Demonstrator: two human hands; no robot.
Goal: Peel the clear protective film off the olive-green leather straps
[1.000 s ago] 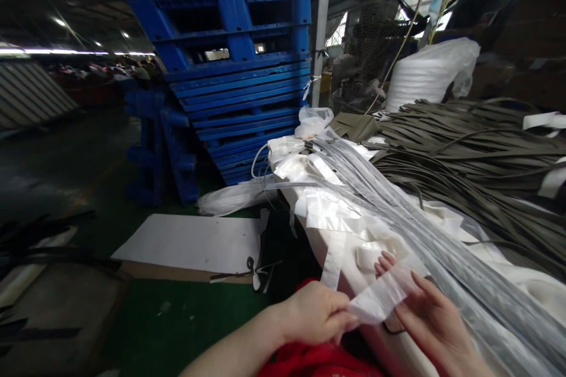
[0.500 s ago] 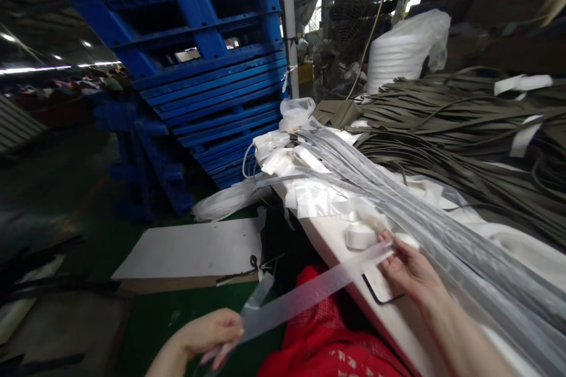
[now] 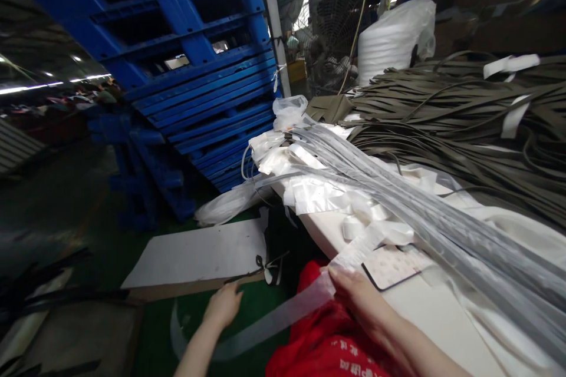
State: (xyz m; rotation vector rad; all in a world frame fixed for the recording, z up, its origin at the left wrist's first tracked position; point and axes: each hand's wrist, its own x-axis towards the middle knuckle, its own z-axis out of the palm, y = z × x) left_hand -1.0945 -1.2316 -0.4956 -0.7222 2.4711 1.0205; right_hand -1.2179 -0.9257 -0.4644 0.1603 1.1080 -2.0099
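Note:
A translucent plastic strip (image 3: 283, 319) hangs in a low sag over the green floor and the red garment. My right hand (image 3: 347, 285) pinches it near the table edge, and the strip carries on past the fingers onto a white ribbon-like heap (image 3: 380, 232). My left hand (image 3: 224, 305) is further left, fingers curled together with their undersides hidden. Below its wrist the strip passes behind the forearm and curls up on the far side; whether these fingers grip any of it is not visible. A dark-edged, pale-patterned flat rectangle (image 3: 393, 265) lies beside my right hand.
Long clear plastic strips (image 3: 398, 200) run along the white table (image 3: 446, 318). Dark olive straps (image 3: 446, 112) are piled behind them. Stacked blue pallets (image 3: 207, 82) stand at the left back, by a grey pole (image 3: 275, 29). A white board (image 3: 198, 253) lies low on the left.
My right hand has moved left and down along the strip, toward my body. My left hand has risen slightly, and the strip between the hands has gone from taut to sagging.

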